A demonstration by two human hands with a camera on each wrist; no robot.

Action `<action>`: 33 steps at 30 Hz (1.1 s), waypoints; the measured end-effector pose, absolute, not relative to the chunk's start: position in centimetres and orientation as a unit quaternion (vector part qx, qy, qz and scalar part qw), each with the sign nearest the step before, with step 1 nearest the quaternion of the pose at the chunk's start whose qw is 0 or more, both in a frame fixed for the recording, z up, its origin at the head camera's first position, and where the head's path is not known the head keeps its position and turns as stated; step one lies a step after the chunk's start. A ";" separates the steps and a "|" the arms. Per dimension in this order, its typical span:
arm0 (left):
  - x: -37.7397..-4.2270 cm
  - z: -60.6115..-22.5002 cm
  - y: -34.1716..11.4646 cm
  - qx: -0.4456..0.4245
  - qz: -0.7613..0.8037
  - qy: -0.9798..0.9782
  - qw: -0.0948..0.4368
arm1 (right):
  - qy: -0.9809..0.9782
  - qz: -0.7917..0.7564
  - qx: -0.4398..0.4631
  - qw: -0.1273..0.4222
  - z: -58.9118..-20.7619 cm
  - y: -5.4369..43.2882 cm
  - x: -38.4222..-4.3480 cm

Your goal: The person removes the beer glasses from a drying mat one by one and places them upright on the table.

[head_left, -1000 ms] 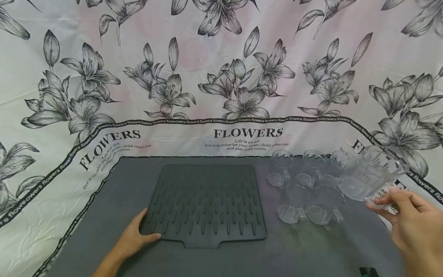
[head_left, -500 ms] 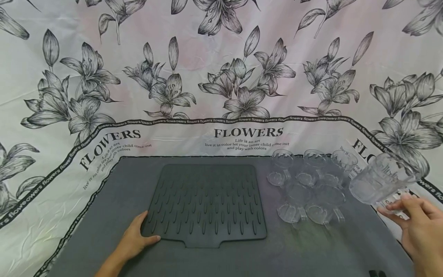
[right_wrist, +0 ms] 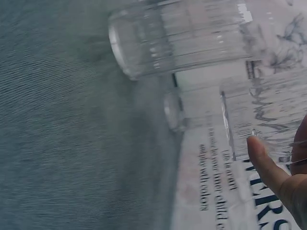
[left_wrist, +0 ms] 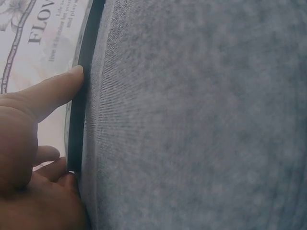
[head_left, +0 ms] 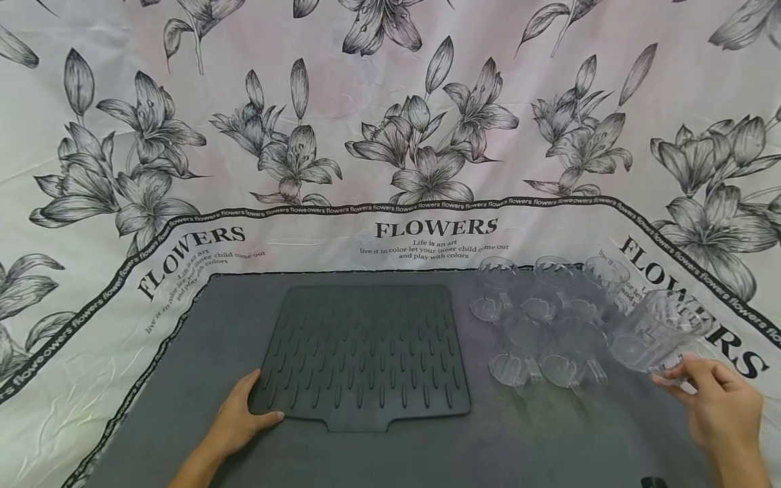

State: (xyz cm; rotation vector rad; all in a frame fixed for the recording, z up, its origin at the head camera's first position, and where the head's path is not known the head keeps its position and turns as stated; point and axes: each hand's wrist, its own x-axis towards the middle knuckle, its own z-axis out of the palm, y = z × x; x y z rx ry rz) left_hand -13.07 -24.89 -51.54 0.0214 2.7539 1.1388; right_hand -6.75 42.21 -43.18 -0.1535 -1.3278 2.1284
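A dark ribbed mat point(head_left: 366, 352) with a front tab lies flat on the grey table. My left hand point(head_left: 234, 417) rests at its near left corner, thumb along the front edge and fingers at the left side. In the left wrist view the thumb point(left_wrist: 55, 91) touches the mat's edge point(left_wrist: 81, 96). My right hand point(head_left: 723, 410) grips a clear mug point(head_left: 659, 332) by its handle at the table's right side. This mug is tilted. Several other clear mugs stand in two rows just left of it, such as a front one point(head_left: 515, 352).
A back-row mug point(head_left: 497, 285) stands near the table's far edge. Behind hangs a white cloth point(head_left: 342, 156) printed with flowers and lettering. A dark object point(head_left: 654, 482) is cut off at the bottom right. The grey table point(head_left: 427, 461) runs along the front.
My right hand moved right with the mug, then came back left and lower. The head view has tilted slightly. My left hand has stayed at the mat's corner.
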 end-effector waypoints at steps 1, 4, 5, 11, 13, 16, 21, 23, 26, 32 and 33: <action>-13.1 -51.5 -24.9 0.006 0.378 0.922 0.080 | -0.493 0.814 -0.057 0.302 -43.6 42.3 -6.8; -13.1 -51.4 -24.9 0.008 0.376 0.923 0.078 | -0.476 0.827 -0.064 0.291 -45.0 42.5 -7.0; -13.0 -51.4 -24.8 0.008 0.375 0.924 0.077 | -0.476 0.828 -0.066 0.288 -45.4 42.6 -7.0; -12.8 -51.4 -24.8 0.006 0.379 0.922 0.074 | -0.495 0.827 -0.060 0.261 -47.3 43.1 -7.2; -12.9 -51.5 -24.7 0.006 0.381 0.922 0.073 | -0.491 0.833 -0.047 0.250 -47.8 43.3 -7.1; -13.0 -51.5 -24.7 0.008 0.383 0.921 0.075 | -0.483 0.844 -0.030 0.230 -48.4 43.5 -7.0; -13.0 -51.5 -24.6 0.011 0.381 0.921 0.077 | -0.465 0.859 -0.016 0.215 -49.3 43.7 -6.9; -13.0 -51.5 -24.6 0.012 0.380 0.922 0.076 | -0.458 0.862 -0.014 0.214 -49.5 43.7 -6.9; -13.0 -51.5 -24.5 0.013 0.382 0.921 0.074 | -0.459 0.862 -0.016 0.214 -49.7 43.8 -7.0; -13.1 -51.5 -24.4 0.014 0.381 0.922 0.070 | -0.468 0.855 -0.019 0.222 -49.7 43.9 -7.2; -13.2 -51.5 -24.5 0.015 0.381 0.922 0.068 | -0.471 0.853 -0.024 0.224 -49.8 43.9 -7.3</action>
